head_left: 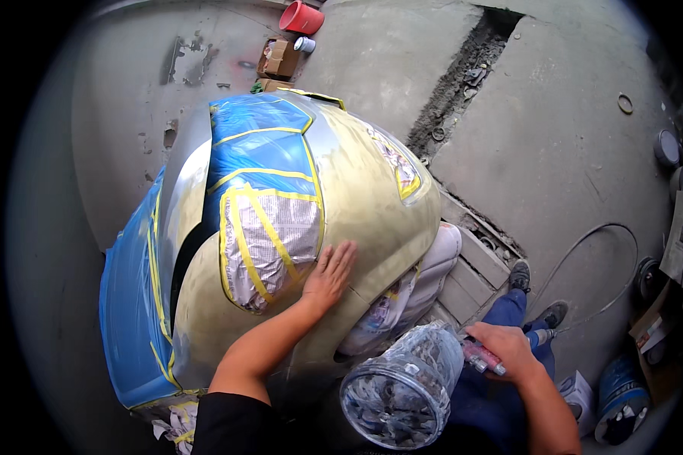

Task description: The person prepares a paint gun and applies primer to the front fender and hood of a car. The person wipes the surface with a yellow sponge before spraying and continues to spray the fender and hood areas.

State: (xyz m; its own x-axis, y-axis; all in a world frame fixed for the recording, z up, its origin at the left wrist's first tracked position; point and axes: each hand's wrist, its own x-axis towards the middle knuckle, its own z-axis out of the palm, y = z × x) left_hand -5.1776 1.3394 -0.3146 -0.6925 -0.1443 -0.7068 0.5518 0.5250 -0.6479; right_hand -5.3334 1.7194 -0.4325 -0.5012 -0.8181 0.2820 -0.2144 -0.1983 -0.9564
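Note:
My left hand (332, 274) lies flat with its fingers stretched on the dull yellowish-beige car body panel (372, 189), just beside a patch of taped newspaper (277, 235). My right hand (505, 350) is wrapped round a spray gun (481, 356) at the lower right. The gun's large cup (395, 402) is covered in clear plastic and smeared with grey and white paint. Blue plastic film (262, 155) edged with yellow tape covers the windows. Another opening in the panel (398, 167) is masked with paper too.
An air hose (636, 254) loops across the grey floor at the right. A trench with rubble (463, 83) cuts through the floor. Paint cans and a blue drum (621, 390) stand along the right edge. A red bucket (302, 17) and cardboard boxes (279, 59) sit by the far wall.

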